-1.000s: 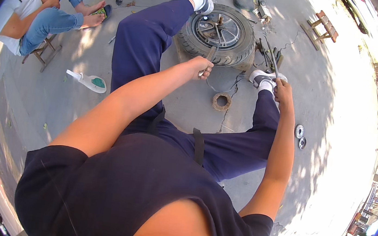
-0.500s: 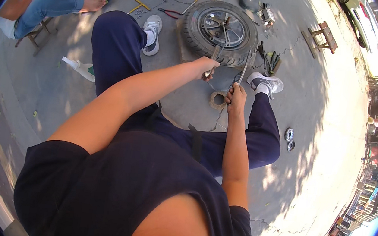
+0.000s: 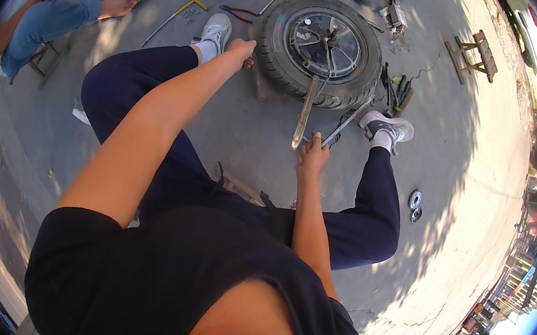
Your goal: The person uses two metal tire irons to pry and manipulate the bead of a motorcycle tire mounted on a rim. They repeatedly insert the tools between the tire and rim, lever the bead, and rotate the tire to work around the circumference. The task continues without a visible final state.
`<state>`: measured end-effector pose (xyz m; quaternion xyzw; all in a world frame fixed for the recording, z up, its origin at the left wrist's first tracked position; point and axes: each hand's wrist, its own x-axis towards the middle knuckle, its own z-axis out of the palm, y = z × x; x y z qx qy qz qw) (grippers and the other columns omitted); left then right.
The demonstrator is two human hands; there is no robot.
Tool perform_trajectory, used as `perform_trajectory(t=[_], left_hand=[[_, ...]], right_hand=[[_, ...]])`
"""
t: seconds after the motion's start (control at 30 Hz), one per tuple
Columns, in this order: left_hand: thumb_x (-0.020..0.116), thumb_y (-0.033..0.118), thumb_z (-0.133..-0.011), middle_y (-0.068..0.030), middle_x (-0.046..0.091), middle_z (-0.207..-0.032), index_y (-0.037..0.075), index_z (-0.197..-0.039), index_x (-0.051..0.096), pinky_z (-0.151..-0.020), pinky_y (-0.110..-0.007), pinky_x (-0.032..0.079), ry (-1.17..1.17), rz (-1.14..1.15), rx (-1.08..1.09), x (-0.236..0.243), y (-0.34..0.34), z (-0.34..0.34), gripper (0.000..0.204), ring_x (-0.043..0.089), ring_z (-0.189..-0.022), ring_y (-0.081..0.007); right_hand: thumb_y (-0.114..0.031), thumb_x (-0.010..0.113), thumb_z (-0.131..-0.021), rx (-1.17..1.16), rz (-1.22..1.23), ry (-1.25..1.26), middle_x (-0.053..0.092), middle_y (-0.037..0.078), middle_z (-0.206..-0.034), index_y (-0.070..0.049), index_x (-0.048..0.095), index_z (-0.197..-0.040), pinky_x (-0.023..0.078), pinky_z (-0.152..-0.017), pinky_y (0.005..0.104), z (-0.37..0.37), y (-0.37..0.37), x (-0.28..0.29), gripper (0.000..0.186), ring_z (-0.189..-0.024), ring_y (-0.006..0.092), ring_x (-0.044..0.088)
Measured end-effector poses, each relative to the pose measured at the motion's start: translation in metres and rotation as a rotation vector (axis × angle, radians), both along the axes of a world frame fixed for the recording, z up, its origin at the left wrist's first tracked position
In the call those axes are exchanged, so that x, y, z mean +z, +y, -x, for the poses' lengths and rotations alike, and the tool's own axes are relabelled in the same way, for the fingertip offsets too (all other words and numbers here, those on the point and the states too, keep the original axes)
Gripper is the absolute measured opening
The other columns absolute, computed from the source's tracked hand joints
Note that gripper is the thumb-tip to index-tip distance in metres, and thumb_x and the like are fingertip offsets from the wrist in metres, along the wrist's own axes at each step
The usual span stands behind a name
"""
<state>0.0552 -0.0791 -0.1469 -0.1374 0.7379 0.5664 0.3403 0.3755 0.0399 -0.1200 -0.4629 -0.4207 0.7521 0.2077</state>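
A tire on a spoked wheel rim [image 3: 277, 53] lies flat before me. A flat metal bar [image 3: 304, 115] sticks out from it toward me, with neither hand on it. My right hand [image 3: 314, 153] grips a long metal rod [image 3: 346, 123] that reaches the tire's near right edge. My left hand [image 3: 244, 52] is beside the tire's left edge, fingers curled; what they hold, if anything, is hidden. A red-handled pair of pliers [image 3: 238, 15] and yellow T-handle wrenches [image 3: 191, 0] lie beyond it.
A seated barefoot person [image 3: 51, 43] is at upper left. A wooden stool [image 3: 476, 55] stands at right. Dark hand tools [image 3: 402, 90] lie right of the tire, two metal rings [image 3: 416, 201] near my right knee. A car [image 3: 528, 35] is at the far right edge.
My left hand has let go of the flat bar and moved left. My right hand has moved left and lower, still gripping its rod. The view has shifted.
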Motion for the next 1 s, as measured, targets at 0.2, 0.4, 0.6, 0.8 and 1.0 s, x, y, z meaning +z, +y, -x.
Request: perform_trajectory(t=[0.2, 0.4, 0.6, 0.8, 1.0], left_hand=[[0.061, 0.040, -0.089, -0.0151, 0.064, -0.105, -0.001, -0.117, 0.058, -0.070, -0.038, 0.051, 0.364, 0.272, -0.147, -0.016, 0.028, 0.099, 0.050, 0.063, -0.090, -0.0261], [0.060, 0.044, -0.090, -0.0187, 0.064, -0.117, -0.001, -0.121, 0.059, -0.093, -0.037, 0.044, 0.642, 0.217, -0.339, -0.023, 0.104, 0.175, 0.055, 0.060, -0.108, -0.0297], [0.049, 0.062, -0.090, -0.0217, 0.061, -0.123, -0.003, -0.127, 0.057, -0.093, -0.037, 0.047, 0.429, -0.018, -0.610, -0.020, 0.167, 0.199, 0.075, 0.062, -0.109, -0.0287], [0.057, 0.064, -0.086, -0.0199, 0.063, -0.120, -0.003, -0.129, 0.056, -0.091, -0.035, 0.048, 0.453, 0.064, -0.639, -0.007, 0.170, 0.182, 0.080, 0.063, -0.105, -0.0261], [0.063, 0.056, -0.086, -0.0153, 0.066, -0.113, -0.002, -0.127, 0.057, -0.085, -0.032, 0.050, 0.479, 0.133, -0.640, -0.023, 0.141, 0.195, 0.071, 0.065, -0.097, -0.0204]], right_hand=[[-0.024, 0.051, -0.100, -0.167, -0.242, -0.039, 0.055, 0.005, -0.090, -0.005, 0.049, -0.130, 0.051, -0.060, 0.0309, 0.038, 0.048, -0.048, 0.036, -0.074, 0.0155, 0.058], [-0.027, 0.047, -0.101, -0.312, -0.091, -0.039, 0.047, 0.011, -0.135, -0.009, 0.037, -0.143, 0.052, -0.085, 0.0385, 0.083, 0.060, -0.038, 0.047, -0.113, 0.0234, 0.055], [-0.031, 0.048, -0.101, -0.312, 0.037, -0.137, 0.056, 0.006, -0.121, -0.006, 0.047, -0.131, 0.051, -0.080, 0.0344, 0.084, 0.060, -0.045, 0.039, -0.103, 0.0183, 0.057], [-0.030, 0.052, -0.100, -0.458, 0.054, 0.098, 0.059, -0.001, -0.093, -0.008, 0.056, -0.108, 0.048, -0.066, 0.0285, 0.084, 0.061, -0.029, 0.024, -0.078, 0.0117, 0.056], [-0.028, 0.054, -0.099, -0.371, -0.132, 0.076, 0.060, 0.001, -0.096, -0.002, 0.059, -0.109, 0.048, -0.073, 0.0293, 0.086, 0.082, -0.037, 0.028, -0.084, 0.0132, 0.057]])
